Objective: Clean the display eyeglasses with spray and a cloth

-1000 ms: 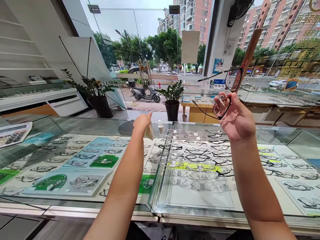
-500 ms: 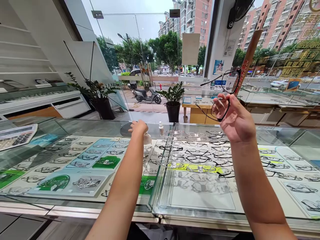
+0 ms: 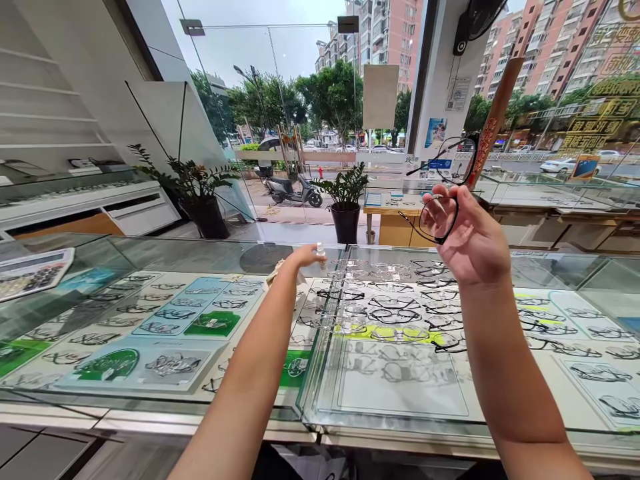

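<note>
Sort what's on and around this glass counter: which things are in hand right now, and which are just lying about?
In hand:
black-framed glasses, held up by right hand
small spray bottle, left hand reaching it
cloth under the left hand

Lying about:
display frames under the glass counter
calculator
potted plant

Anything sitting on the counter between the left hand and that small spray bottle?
Nothing: in the head view the left hand has its fingertips right at the small spray bottle, with only bare counter glass around them; whether they touch is unclear.
</note>
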`<action>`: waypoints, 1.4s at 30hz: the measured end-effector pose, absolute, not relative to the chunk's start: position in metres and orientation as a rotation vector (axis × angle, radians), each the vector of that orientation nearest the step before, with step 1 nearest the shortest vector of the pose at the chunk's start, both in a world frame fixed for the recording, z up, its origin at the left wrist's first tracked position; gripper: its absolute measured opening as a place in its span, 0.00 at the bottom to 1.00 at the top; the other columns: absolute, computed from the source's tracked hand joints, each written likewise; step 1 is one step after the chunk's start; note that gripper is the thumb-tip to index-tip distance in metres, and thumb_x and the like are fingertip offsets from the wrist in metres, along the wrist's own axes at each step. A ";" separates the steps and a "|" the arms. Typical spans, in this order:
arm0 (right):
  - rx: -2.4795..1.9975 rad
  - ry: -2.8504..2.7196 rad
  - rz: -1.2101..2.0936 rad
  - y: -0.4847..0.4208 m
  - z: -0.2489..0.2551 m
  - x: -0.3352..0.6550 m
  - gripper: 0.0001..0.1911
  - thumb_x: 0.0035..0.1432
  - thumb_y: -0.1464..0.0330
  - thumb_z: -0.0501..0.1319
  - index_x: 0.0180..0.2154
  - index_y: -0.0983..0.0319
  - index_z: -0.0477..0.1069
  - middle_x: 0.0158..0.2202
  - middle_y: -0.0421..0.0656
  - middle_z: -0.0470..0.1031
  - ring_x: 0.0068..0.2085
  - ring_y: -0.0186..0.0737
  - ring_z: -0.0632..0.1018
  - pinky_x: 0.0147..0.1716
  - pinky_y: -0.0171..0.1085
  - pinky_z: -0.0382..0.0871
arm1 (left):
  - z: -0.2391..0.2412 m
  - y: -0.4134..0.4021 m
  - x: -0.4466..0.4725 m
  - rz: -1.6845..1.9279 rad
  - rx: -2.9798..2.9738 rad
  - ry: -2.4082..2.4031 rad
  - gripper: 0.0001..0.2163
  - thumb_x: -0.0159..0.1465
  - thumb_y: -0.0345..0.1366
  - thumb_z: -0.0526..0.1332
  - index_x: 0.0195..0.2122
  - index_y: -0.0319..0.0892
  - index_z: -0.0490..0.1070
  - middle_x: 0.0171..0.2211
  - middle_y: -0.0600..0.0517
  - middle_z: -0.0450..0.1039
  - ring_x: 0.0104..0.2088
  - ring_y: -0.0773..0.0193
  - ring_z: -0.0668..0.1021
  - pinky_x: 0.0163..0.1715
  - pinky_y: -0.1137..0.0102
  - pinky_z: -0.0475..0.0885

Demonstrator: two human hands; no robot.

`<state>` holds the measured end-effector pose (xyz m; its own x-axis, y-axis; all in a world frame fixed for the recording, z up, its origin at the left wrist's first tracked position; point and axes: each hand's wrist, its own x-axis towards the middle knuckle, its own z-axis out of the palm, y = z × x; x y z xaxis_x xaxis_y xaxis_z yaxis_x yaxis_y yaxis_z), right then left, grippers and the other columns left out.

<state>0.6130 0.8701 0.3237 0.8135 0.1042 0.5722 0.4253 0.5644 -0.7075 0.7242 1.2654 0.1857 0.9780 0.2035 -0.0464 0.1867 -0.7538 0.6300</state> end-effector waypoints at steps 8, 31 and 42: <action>-0.951 -0.595 -0.076 0.880 0.323 0.613 0.15 0.51 0.53 0.80 0.35 0.51 0.81 0.46 0.36 0.86 0.51 0.43 0.83 0.56 0.44 0.79 | 0.241 1.235 0.706 0.334 1.928 -0.028 0.27 0.63 0.63 0.67 0.49 0.43 0.72 0.56 0.41 0.80 0.58 0.47 0.81 0.53 0.57 0.81; -1.209 -0.587 0.181 0.910 0.307 0.609 0.19 0.47 0.51 0.82 0.33 0.55 0.83 0.39 0.41 0.84 0.41 0.41 0.78 0.48 0.43 0.71 | 0.305 1.097 0.613 0.202 1.386 -0.458 0.40 0.64 0.79 0.44 0.16 0.47 0.57 0.12 0.54 0.53 0.13 0.69 0.60 0.15 0.67 0.55; -1.231 -0.594 0.182 0.917 0.304 0.606 0.19 0.47 0.50 0.81 0.31 0.55 0.83 0.36 0.41 0.83 0.40 0.41 0.77 0.46 0.42 0.69 | 0.290 1.095 0.628 0.660 1.654 -0.400 0.37 0.67 0.71 0.55 0.13 0.46 0.58 0.12 0.54 0.57 0.17 0.68 0.61 0.21 0.64 0.56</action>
<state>0.6060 0.9170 0.3044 0.8358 0.4405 0.3277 0.1817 0.3413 -0.9222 0.6280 1.0950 0.2903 0.7764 0.1013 0.6221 -0.5983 -0.1920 0.7779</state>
